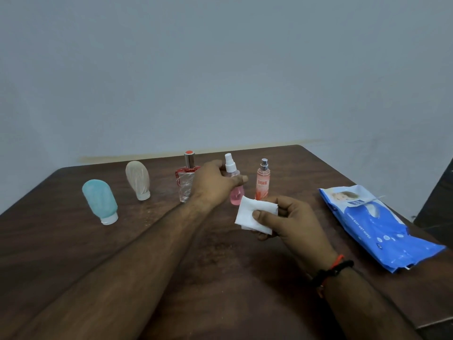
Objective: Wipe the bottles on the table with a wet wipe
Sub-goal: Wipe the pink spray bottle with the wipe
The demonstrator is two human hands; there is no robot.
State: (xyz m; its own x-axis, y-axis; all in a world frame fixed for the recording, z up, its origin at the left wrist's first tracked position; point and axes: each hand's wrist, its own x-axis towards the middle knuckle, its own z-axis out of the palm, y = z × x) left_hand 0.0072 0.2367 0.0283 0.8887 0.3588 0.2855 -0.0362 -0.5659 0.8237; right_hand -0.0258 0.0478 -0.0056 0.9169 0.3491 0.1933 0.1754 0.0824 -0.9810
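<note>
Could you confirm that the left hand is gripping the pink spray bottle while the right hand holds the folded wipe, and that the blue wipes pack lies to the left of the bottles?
Not quite: the head view shows the wipes pack lying to the right of the bottles, not the left. The rest holds: the left hand grips the pink spray bottle and the right hand holds the folded wipe.

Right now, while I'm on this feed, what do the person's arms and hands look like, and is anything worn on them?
Both forearms are bare, with no sleeves in view. The left hand wears nothing: no ring, watch or glove shows. The right hand is also ungloved, but its wrist carries a black beaded band with a thin red-orange thread beside it. Both forearms show some hair.
</note>
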